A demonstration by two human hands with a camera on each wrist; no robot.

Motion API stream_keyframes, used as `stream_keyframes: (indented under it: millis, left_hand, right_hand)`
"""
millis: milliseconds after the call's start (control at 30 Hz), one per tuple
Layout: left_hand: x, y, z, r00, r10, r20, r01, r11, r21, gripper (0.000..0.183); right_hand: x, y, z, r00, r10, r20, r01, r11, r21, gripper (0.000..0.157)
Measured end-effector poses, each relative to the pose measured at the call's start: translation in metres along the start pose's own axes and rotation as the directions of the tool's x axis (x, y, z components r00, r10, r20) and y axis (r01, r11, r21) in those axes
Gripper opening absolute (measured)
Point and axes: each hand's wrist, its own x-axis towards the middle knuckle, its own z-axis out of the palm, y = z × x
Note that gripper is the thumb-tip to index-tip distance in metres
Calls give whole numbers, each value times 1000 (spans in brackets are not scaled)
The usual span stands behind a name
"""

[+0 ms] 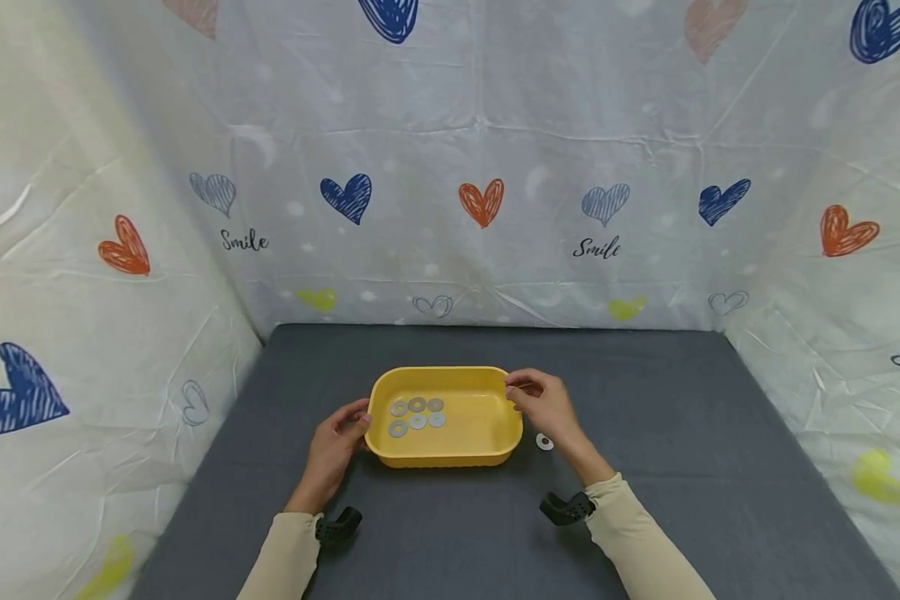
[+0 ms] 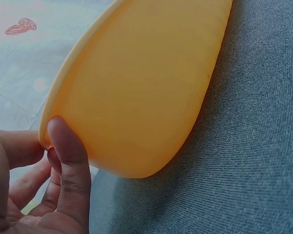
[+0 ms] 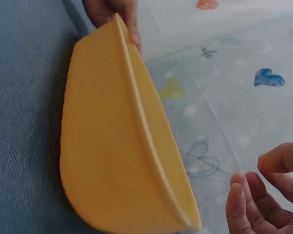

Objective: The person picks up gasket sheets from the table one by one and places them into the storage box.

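Observation:
A yellow tray [image 1: 457, 454] sits on the dark table, with several flat grey washers [image 1: 417, 404] lying in its left half. My left hand [image 1: 335, 446] grips the tray's left end, its thumb [image 2: 68, 146] on the outer wall and fingers curled at the rim. Over the far right corner of the tray is my right hand [image 1: 543, 404], its fingers bent with the tips close together. A thin pale line shows between them in the head view; I cannot tell whether they pinch a washer. One loose washer [image 1: 544, 442] lies on the table right of the tray.
The dark grey cloth [image 1: 450, 533] covers the table under the tray. A white curtain [image 1: 412, 267] printed with hearts stands behind it and along both sides. Each wrist wears a black strap mount [image 1: 566, 508], below long beige sleeves.

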Motion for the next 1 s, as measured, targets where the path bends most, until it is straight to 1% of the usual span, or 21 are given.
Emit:
stream_keyframes:
  millis: [200, 367, 533, 600, 800, 1000]
  left_hand:
    - [0, 0, 0, 1000, -1, -6, 1, 1000, -3, 40]
    - [-1, -2, 0, 1000, -7, -2, 7, 1000, -9, 41]
    - [-2, -2, 0, 1000, -14, -2, 14, 1000, -5, 42]
    - [-2, -2, 0, 1000, -8, -3, 8, 1000, -1, 41]
    - [-1, -3, 0, 1000, 12, -1, -12, 1000, 13, 40]
    - [-1, -2, 0, 1000, 7, -9, -6, 1000, 27, 41]
  right_hand:
    - [-5, 7, -17, 1000, -7, -23, 6, 999, -35, 21]
    - [-10, 14, -30, 999, -11, -35, 9, 998, -55, 20]
    - [-12, 24, -42, 998, -14, -58, 9, 997, -83, 19]
    - [-12, 28, -46, 998, -10, -66, 3, 995, -97, 18]
    - [-14, 40, -55, 996, 35, -84, -46, 990, -132, 20]
    - [-13, 46, -60, 994, 43, -100, -60, 984, -170, 25]
